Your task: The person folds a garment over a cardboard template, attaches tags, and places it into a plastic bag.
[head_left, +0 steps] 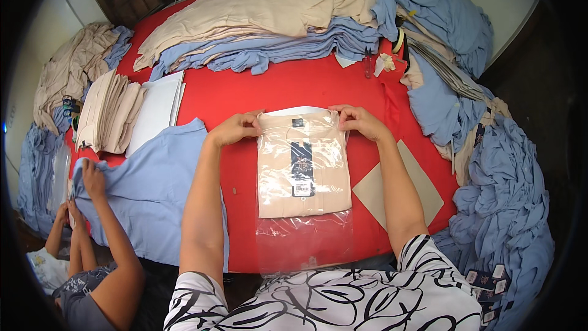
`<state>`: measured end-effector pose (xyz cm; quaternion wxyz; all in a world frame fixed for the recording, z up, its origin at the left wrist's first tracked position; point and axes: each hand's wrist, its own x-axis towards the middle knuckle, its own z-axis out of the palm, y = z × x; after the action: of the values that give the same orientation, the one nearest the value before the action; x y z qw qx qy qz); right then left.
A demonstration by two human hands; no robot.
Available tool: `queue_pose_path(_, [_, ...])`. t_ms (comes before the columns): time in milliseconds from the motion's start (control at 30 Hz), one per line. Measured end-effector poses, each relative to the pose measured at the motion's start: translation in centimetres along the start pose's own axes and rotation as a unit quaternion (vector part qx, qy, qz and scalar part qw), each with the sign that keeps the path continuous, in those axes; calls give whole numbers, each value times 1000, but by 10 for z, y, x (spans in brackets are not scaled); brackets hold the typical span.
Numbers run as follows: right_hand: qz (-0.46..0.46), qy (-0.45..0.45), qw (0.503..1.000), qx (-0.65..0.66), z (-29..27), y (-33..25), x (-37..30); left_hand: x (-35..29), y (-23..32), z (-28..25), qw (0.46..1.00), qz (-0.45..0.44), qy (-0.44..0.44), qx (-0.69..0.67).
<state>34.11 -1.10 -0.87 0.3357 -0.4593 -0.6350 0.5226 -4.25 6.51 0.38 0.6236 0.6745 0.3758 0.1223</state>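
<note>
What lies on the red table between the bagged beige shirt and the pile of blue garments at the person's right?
In the head view, a flat tan cardboard sheet lies on the red table between the bagged beige shirt and the blue garment pile, partly under the right forearm.

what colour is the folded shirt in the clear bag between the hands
Beige, with a dark hang tag on its front; the folded shirt shows best in the head view.

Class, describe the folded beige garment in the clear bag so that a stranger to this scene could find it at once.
Start at the red table heaped with blue and beige clothes. At its near edge lies the folded beige garment, held at its top corners by the left hand and right hand. It alone sits in a clear plastic bag with a dark tag on its front.
</note>
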Motion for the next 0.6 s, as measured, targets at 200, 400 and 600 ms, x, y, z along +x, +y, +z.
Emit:
queue_pose_path(200, [36,-18,996,79,-10,10,4,-2,-2,5,996,11,64,-59])
queue_pose_path(400, [69,68,988,116,2,4,12,34,-14,9,968,14,217,-128])
queue_pose_path(600, [64,164,962,209,11,1,-31,110,81,55,791,163,511,293])
